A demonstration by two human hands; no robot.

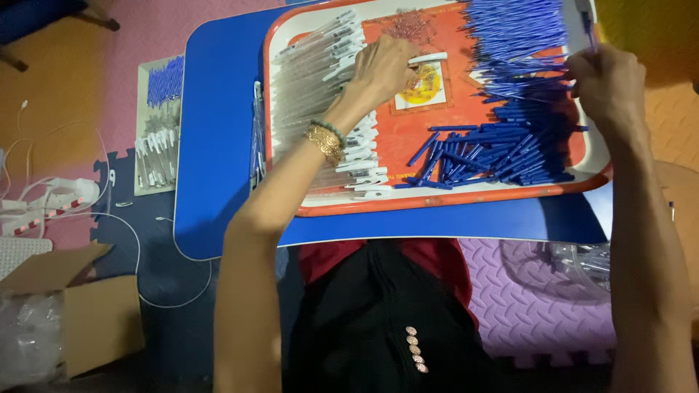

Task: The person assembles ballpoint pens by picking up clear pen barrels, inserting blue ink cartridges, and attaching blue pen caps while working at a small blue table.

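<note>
- Nearest the camera: the person's lap in black fabric with a short row of small round studs, red cloth showing just above it.
- Landmark: orange-red tray with a white rim, resting on a blue lap table.
- Left hand is over the tray's middle, fingers curled together on a white pen cap; gold bangle and green bead bracelet at the wrist.
- The cap is small, white, with a clip, lying flat just above the yellow sticker in the tray's centre.
- Right hand is at the tray's far right corner, fingers closed around a slim blue pen part; exact pinch is hidden by the back of the hand.
- Blue pen parts: thin, stick-like, all one blue, heaped loosely across the tray's right half, touching and crossing each other.
- Clear pen barrels with white caps: stacked side by side along the tray's left half, partly covered by the left forearm.
- Small pile of thin metal springs at the tray's top centre, just beyond the left hand.
- Left of the tray, off the table: a second small tray with more blue and clear parts, on pink and dark foam mats.
- Further left: white cables, cardboard box with clear plastic bag.
- Right of the tray, lower: clear plastic bag on a purple mat.
</note>
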